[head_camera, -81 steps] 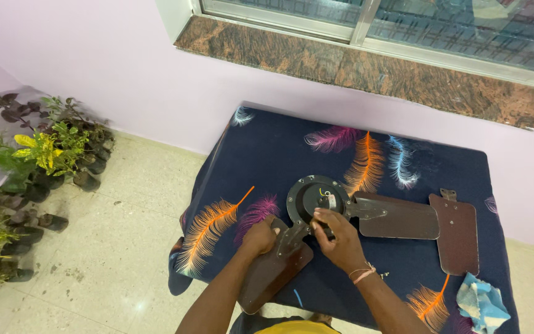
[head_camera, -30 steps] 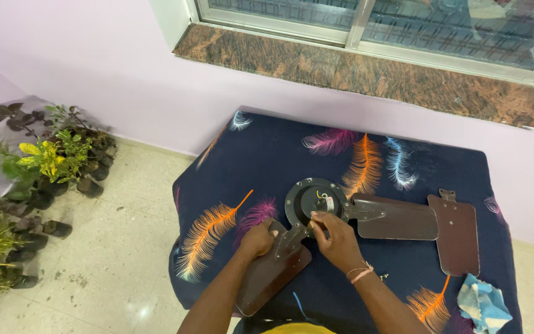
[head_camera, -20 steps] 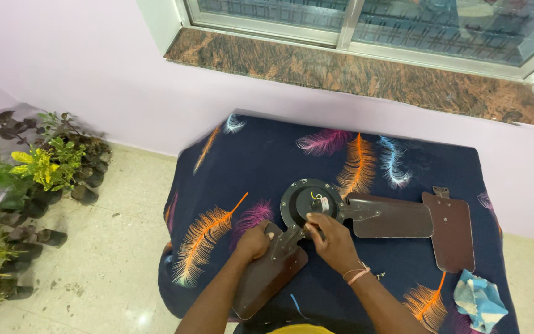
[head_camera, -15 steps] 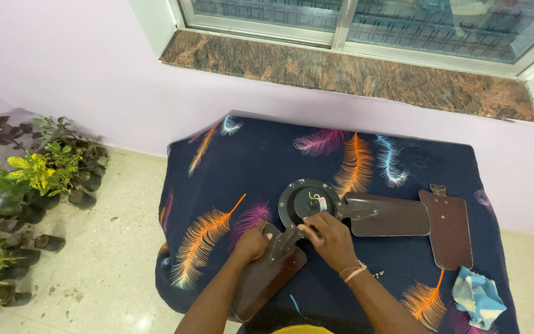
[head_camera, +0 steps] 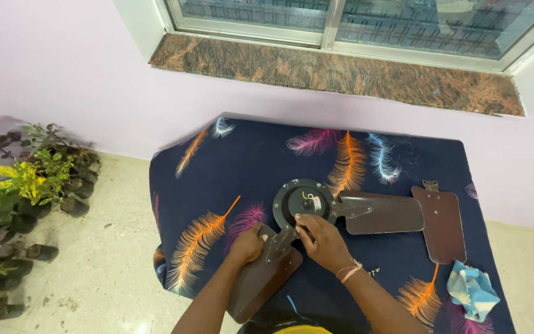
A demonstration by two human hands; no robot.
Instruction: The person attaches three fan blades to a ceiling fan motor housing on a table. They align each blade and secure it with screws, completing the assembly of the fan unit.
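A dark round fan motor lies on a table covered by a navy cloth with feather prints. One brown blade is joined to it and points right. A second brown blade runs from the motor toward me. My left hand rests on the left side of that blade's metal bracket. My right hand has its fingers pinched at the bracket where it meets the motor; anything held in them is hidden. A third, loose blade lies at the right.
A blue and white rag lies at the table's near right corner. Potted plants stand on the tiled floor at the left. A stone window sill and a lilac wall are behind the table.
The view has shifted a little, so the table sits more to the right. Both hands stay at the bracket of the near blade with only small finger movements.
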